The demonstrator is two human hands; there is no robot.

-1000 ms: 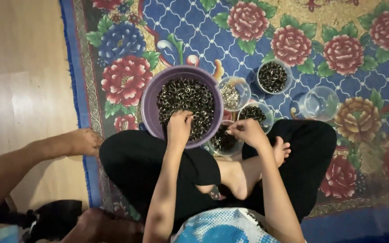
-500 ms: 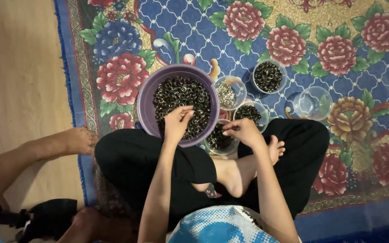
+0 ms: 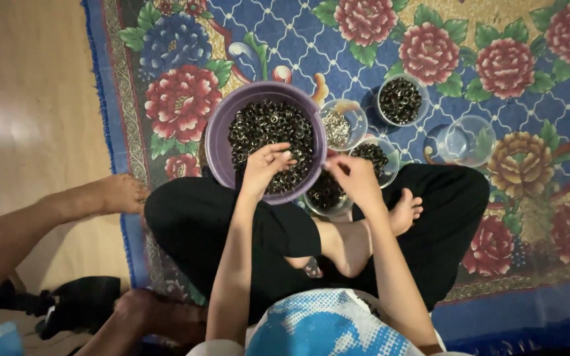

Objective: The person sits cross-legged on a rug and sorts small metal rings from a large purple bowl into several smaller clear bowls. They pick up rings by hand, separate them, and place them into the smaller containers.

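At frame centre my left hand (image 3: 266, 165) pinches small rings inside the purple bowl (image 3: 222, 118), and my right hand (image 3: 353, 179) closes over the near clear cup (image 3: 326, 195). Beyond stand more cups (image 3: 400, 99). I judge a loose pinch could scatter rings on the patterned rug (image 3: 529, 59).

Left hand (image 3: 265, 165) dips into purple bowl (image 3: 222, 122) full of small dark metal rings (image 3: 268, 128). Right hand (image 3: 354, 178) hovers over a small clear cup (image 3: 328, 198) of rings, fingers pinched. Empty clear cup (image 3: 470, 140) sits apart on floral rug (image 3: 529, 79).
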